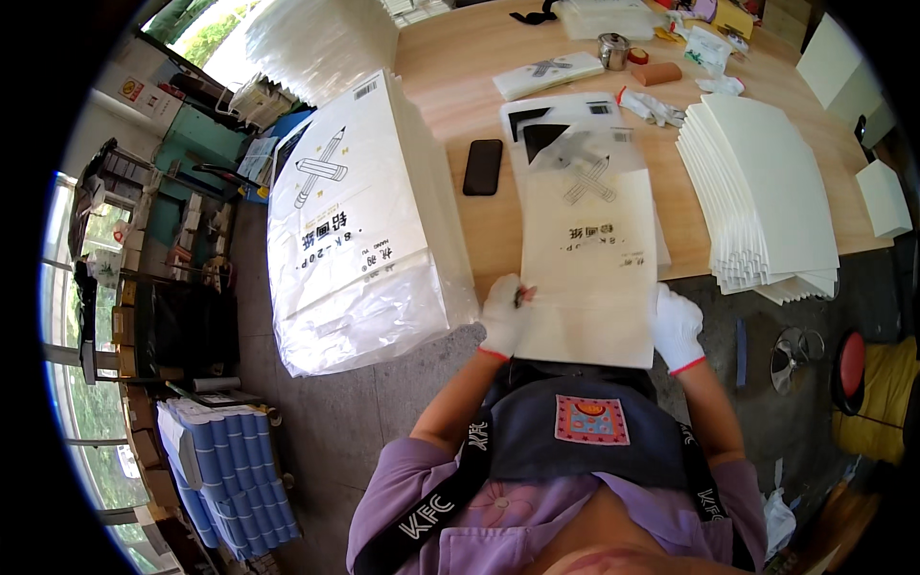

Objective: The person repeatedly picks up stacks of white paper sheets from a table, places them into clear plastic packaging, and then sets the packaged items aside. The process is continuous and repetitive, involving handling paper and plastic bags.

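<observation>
Both of my hands wear white gloves with red cuffs. My left hand is closed on the left edge of a pack of cream drawing paper, with something small and dark at its fingertips. On the opposite edge, my right hand grips the same pack, its fingers partly hidden. A translucent printed plastic bag with crossed pencils covers the far part of the sheets. Beneath it, more printed bags lie on the table. The pack's near end overhangs the table's front edge, close to my apron.
A tall stack of bagged paper stands left, beside a black phone. Fanned white paper overhangs the table at right. Farther back are a glove, a metal tin and a brown roll.
</observation>
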`<control>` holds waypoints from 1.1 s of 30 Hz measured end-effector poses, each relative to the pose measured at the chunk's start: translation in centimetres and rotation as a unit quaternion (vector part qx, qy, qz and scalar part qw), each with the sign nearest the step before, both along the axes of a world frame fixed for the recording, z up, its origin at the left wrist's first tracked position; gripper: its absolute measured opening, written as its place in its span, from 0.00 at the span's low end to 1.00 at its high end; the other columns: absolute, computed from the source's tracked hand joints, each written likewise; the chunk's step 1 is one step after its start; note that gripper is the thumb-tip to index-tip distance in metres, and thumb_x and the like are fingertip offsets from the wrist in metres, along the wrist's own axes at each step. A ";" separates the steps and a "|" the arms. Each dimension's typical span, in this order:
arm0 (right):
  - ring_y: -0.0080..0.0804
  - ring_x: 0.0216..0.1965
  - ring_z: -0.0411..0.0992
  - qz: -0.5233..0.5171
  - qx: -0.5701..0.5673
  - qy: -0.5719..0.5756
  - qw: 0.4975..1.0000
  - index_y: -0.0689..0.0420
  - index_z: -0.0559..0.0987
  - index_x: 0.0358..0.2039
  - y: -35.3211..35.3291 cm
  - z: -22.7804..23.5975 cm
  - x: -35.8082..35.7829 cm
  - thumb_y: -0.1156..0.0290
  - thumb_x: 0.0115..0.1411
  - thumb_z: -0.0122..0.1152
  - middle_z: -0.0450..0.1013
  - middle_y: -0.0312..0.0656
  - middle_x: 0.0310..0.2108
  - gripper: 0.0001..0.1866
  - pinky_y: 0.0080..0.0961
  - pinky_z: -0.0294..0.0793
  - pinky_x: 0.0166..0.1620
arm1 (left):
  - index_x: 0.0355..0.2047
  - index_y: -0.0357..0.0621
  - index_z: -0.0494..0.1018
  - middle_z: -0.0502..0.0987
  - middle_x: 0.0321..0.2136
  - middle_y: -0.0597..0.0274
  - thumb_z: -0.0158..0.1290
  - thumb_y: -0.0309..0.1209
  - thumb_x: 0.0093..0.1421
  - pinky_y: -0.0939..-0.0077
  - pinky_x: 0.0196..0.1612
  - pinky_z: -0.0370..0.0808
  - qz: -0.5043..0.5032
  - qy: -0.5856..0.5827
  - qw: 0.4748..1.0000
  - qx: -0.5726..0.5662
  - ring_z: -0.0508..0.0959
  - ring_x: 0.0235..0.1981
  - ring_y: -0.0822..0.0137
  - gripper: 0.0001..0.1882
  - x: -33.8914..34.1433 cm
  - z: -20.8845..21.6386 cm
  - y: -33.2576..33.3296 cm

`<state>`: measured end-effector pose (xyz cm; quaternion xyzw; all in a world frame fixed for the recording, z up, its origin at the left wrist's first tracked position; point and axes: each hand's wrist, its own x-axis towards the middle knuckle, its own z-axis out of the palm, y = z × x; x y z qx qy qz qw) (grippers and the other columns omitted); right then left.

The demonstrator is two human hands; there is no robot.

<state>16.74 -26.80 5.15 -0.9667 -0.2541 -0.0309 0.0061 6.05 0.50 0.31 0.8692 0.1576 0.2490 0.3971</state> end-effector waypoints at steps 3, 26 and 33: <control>0.34 0.16 0.73 0.072 0.004 -0.002 0.997 0.53 0.70 0.22 -1.7 1.8 -4.1 0.66 0.51 0.51 0.72 0.41 0.16 0.06 0.31 0.70 0.17 | 0.22 0.41 0.65 0.67 0.20 0.60 0.61 0.32 0.53 0.72 0.25 0.66 0.041 0.062 0.992 -0.098 0.68 0.21 0.66 0.14 -4.7 1.6 -1.4; 0.52 0.38 0.73 -0.150 0.318 0.297 0.888 0.54 0.75 0.44 -6.0 -4.8 -2.0 0.55 0.64 0.44 0.75 0.51 0.38 0.19 0.41 0.71 0.43 | 0.29 0.40 0.68 0.72 0.23 0.61 0.52 0.41 0.62 0.72 0.34 0.71 0.097 0.211 0.876 -0.422 0.73 0.28 0.69 0.15 -9.5 -11.2 2.1; 0.34 0.56 0.66 -0.037 0.639 0.673 0.371 0.61 0.61 0.60 2.4 -8.9 -2.2 0.62 0.64 0.50 0.65 0.43 0.58 0.27 0.32 0.66 0.56 | 0.32 0.39 0.70 0.71 0.22 0.60 0.54 0.33 0.57 0.69 0.26 0.69 -0.131 0.064 0.985 -0.091 0.72 0.21 0.63 0.10 -1.5 13.9 -3.5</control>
